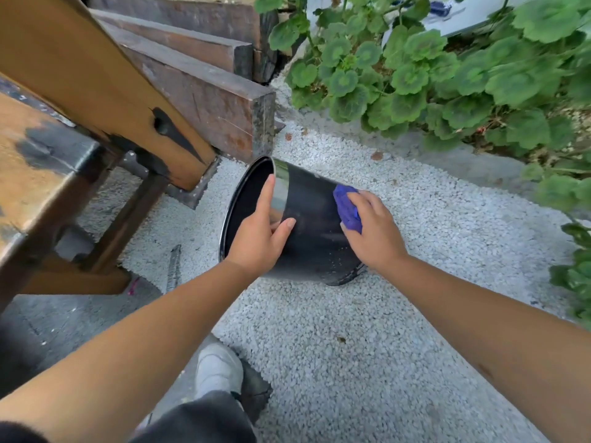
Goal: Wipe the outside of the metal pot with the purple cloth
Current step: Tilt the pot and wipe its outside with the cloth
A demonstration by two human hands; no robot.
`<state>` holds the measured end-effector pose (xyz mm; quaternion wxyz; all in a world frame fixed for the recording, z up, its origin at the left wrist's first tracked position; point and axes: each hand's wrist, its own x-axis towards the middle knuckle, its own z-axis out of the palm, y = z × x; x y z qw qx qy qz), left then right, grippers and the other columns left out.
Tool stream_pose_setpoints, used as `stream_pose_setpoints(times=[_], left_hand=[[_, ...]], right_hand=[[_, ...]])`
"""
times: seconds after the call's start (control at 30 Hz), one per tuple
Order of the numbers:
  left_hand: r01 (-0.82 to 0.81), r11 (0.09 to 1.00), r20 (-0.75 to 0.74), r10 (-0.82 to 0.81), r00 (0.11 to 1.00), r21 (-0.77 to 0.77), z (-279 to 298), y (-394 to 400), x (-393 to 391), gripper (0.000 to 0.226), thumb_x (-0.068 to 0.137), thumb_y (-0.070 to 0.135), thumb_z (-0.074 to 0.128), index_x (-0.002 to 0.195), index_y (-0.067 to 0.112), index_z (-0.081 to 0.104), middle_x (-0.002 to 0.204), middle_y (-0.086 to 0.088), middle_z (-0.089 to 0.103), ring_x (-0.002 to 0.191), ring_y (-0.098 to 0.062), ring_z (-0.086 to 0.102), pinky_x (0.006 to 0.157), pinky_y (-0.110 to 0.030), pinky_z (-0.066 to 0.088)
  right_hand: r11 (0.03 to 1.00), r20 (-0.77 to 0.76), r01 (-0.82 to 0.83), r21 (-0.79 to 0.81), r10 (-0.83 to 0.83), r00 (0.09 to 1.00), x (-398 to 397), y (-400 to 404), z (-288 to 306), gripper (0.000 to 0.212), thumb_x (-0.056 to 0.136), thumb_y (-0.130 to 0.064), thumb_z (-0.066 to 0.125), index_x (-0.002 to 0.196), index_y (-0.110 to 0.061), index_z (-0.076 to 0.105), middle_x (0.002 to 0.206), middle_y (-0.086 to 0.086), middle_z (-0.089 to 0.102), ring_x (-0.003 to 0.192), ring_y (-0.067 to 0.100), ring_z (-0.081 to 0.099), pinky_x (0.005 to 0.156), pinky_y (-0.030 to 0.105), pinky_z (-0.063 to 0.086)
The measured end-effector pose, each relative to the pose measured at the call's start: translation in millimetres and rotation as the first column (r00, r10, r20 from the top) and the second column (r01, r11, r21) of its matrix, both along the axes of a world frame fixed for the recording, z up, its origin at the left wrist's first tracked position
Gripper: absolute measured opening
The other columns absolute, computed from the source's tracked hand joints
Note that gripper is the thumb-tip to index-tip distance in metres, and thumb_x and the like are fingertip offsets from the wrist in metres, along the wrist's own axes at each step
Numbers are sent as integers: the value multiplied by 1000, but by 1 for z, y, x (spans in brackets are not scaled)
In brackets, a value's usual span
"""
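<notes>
So the metal pot (307,225) is tipped on its side on the white gravel (351,330), mouth facing left toward the wooden bench (48,174), base on the right. Left hand (259,238) has its grip over the rim, fingers on the shiny band at the edge, thumb on the dark wall. Right hand (374,231) is pressed flat on the purple cloth (347,207), pinning it against the pot's outside near the base. Lots of open gravel near and right of the pot; the bench leg and dark timber beams (204,91) crowd the far left, geranium leaves (431,68) crowd the far right.
</notes>
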<state>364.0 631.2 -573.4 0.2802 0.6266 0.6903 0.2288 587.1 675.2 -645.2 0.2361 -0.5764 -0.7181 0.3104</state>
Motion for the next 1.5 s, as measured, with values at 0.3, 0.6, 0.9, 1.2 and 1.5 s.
stream_pose_setpoints(times=[0.3,0.6,0.9,1.2,1.5], left_hand=[[186,981,308,-192,932,51,-23,22,-21,50,96,31,54,143,36,37,118,27,65,110,6,62,85,-5,45],[109,991,451,-131,883,74,-28,48,-72,45,97,10,55,131,40,49,111,26,69,101,7,64,80,-5,45],[38,995,534,-83,841,95,-23,44,-72,41,97,48,34,113,15,54,99,18,68,92,9,59,85,-16,44],[143,961,269,-207,941,239,-32,40,-86,68,97,62,35,153,24,26,139,36,45,128,12,43,99,-5,31],[112,973,293,-168,941,200,-36,44,-87,61,98,44,43,153,26,28,134,26,55,122,3,53,95,-9,40]], right_hand=[[992,-76,125,-17,-126,989,-13,4,-13,59,84,-1,58,140,-15,44,146,3,38,127,25,45,104,39,41],[942,-34,336,-17,-336,941,-80,12,14,62,78,-1,51,137,-20,50,143,1,48,129,26,42,108,44,36],[949,-125,218,228,-194,973,-183,-28,47,49,82,-36,58,130,-31,56,146,1,45,135,35,34,98,56,37],[943,-33,273,191,-271,962,-131,-11,2,43,90,-44,57,128,-26,61,148,3,46,141,34,31,103,59,34],[908,76,389,154,-404,912,-92,-3,-29,43,92,-45,54,131,-28,56,146,-1,45,136,27,37,97,55,42]])
